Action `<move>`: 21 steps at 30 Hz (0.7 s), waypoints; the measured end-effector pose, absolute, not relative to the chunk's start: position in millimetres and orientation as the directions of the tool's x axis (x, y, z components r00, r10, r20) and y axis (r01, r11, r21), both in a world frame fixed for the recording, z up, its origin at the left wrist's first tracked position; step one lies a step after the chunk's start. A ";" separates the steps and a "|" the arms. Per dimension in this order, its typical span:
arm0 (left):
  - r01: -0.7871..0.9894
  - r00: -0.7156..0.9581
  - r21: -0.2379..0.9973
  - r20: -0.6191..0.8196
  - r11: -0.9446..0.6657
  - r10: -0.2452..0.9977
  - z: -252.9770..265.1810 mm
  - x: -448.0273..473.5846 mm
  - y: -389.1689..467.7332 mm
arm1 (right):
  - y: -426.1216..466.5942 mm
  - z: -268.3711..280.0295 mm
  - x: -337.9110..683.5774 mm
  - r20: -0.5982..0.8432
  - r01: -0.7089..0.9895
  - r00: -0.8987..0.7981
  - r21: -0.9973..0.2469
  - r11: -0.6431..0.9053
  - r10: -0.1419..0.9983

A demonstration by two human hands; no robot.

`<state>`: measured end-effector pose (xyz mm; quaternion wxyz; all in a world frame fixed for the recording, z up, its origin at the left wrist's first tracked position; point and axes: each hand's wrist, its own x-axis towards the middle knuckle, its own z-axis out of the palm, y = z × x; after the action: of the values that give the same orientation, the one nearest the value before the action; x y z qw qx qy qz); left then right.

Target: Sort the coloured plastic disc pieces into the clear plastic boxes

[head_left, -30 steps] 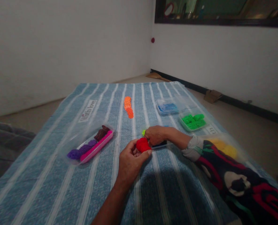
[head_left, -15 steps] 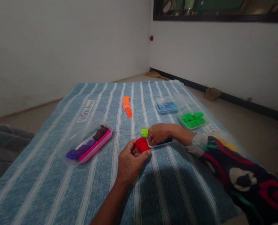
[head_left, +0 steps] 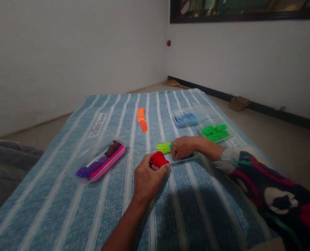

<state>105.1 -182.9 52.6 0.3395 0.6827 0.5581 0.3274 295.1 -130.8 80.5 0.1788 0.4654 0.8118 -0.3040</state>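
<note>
My left hand pinches a soft red lump, which looks like modelling clay, between thumb and fingers. It is just left of a clear plastic box. My right hand reaches down into this box, its fingers bent and closed. Whatever they may hold is hidden under the hand. Beside its knuckles, a lime-green lump lies at the left end of the box. A small bit of blue shows by the fingertips, and something dark sits under the palm.
An open clear case with purple, pink and brown pieces lies on the left. An orange strip is on the striped cloth. Farther right are a box with blue contents and bright green pieces. A paper label lies at left.
My right hand has shifted slightly right inside the box, uncovering more of the lime-green lump. My left hand still holds the red lump, now turned a little.
</note>
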 end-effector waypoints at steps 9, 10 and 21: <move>0.876 0.139 0.429 0.211 -0.219 0.968 49.8 138.8 -174.5 | -129.8 67.6 310.0 -0.516 0.815 -0.542 -0.514 0.267 0.663; 0.893 0.141 0.397 0.202 -0.213 0.969 48.4 141.1 -174.9 | -129.8 66.8 311.0 -0.513 0.813 -0.540 -0.522 0.256 0.667; 0.952 0.265 0.124 0.120 -0.279 0.957 54.2 151.9 -174.8 | -124.7 56.1 313.6 -0.473 0.815 -0.550 -0.484 0.319 0.688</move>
<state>151.9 -174.8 54.2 0.0132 0.7952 0.6001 0.0855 313.6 -124.7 56.1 0.0900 0.4655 0.8070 -0.3520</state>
